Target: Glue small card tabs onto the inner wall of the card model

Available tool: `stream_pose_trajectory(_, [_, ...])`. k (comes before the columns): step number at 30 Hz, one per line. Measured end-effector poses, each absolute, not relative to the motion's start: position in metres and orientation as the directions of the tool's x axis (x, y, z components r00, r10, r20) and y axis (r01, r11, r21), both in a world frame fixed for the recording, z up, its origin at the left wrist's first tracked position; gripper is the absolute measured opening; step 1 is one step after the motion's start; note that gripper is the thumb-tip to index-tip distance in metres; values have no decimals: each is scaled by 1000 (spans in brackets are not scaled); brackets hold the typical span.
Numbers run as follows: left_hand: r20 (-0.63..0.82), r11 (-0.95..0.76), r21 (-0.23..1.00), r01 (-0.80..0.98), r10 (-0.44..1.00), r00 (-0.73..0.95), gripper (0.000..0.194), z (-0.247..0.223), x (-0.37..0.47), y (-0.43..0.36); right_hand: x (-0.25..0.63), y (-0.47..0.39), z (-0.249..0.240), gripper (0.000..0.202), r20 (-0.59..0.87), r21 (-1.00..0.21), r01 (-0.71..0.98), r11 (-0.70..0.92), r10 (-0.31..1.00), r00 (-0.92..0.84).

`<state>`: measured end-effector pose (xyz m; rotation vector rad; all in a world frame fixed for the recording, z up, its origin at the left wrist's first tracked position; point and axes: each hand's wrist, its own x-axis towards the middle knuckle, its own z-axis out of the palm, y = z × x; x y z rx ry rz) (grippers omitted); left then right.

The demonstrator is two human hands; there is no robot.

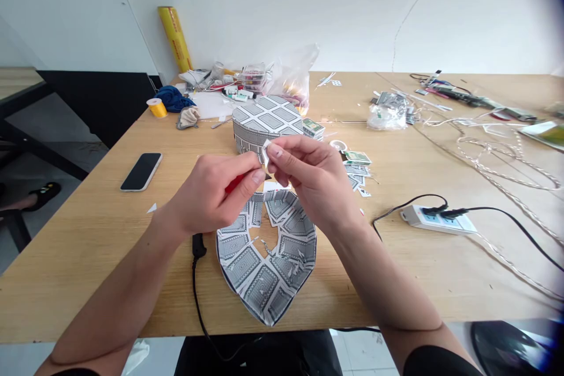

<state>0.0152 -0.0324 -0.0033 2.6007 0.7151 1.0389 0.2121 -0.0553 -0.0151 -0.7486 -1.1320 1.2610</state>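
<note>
My right hand [315,173] pinches a small folded white piece of card [265,155] between thumb and fingers. Close beside it, my left hand [220,191] is closed around a red object [235,182], mostly hidden by the fingers; its kind does not show. Both sets of fingertips meet near the card piece. Below them lies an open heart-shaped box [259,282] built from grey-patterned playing cards, with a gap of bare table in its middle and small card scraps inside. Behind the hands stands a matching card-covered box [268,117] with a diamond-patterned top.
A phone [141,172] lies at left. Card packs and loose playing cards [358,170] sit right of the hands, near a tape roll [338,145]. A power strip [438,220] with cords is at right. A black cable [195,282] hangs over the front edge.
</note>
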Motion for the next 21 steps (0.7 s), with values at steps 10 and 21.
stream_pose_trajectory(10, [555, -660, 669, 341, 749, 360, 36, -5, 4, -28, 222, -51, -15, 10, 272, -920, -302, 248, 961, -42])
stream_pose_trajectory(21, [513, -577, 713, 399, 817, 264, 41, -4, 8, -24, 216, -51, -19, 14, 280, -933, -246, 262, 959, -41])
